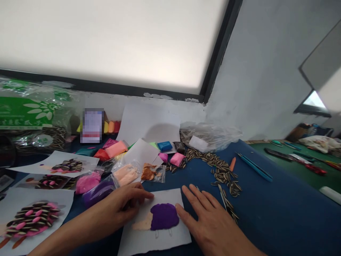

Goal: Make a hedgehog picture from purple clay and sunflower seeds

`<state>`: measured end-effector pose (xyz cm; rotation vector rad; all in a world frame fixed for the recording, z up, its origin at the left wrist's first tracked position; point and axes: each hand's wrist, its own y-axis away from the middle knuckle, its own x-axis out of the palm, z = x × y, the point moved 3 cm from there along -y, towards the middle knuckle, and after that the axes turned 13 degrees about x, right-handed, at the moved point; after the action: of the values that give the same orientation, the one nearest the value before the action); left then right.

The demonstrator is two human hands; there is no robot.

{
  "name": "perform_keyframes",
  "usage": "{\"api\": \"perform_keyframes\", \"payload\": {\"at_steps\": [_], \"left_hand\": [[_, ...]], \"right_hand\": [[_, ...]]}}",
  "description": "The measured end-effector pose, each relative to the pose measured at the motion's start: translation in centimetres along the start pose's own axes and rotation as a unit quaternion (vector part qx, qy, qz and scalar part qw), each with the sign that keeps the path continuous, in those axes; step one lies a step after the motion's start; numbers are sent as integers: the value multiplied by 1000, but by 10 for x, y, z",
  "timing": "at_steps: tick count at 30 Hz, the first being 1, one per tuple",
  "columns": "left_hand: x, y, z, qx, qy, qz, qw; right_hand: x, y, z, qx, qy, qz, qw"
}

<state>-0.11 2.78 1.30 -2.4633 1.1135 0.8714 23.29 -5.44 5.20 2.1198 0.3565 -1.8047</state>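
A white sheet of paper (170, 241) lies in front of me with an animal shape on it. Purple modelling clay (164, 217) fills the body, and flat peach clay (141, 222) forms the pointed head. Two legs are only pencil outlines. My left hand (129, 202) rests at the sheet's upper left, index finger stretched onto the paper and the others loosely curled, holding nothing visible. Fingers spread and flat, my right hand (206, 220) lies over the sheet's right edge, its thumb at the purple clay's edge.
Sunflower seeds (210, 158) trail rightward, near blue tweezers (254, 167) and an orange clay stick (232, 164). Finished seed-covered pictures (34, 220) lie at left. Clay packets (114, 149), a bag of brown clay (151, 172) and a phone (92, 126) are behind.
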Motion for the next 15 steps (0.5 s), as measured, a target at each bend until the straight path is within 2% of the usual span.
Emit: {"api": "perform_keyframes", "payload": {"at_steps": [6,11,15], "left_hand": [[0,0,-2,13,13,-13,1000],[2,2,0,21,16,-19,999],[4,3,3,24,27,-33,999]], "right_hand": [[16,9,1,-62,4,-119,991],[24,16,-2,-63,-2,-143,988],[20,19,-6,-60,-68,-163,982]]}}
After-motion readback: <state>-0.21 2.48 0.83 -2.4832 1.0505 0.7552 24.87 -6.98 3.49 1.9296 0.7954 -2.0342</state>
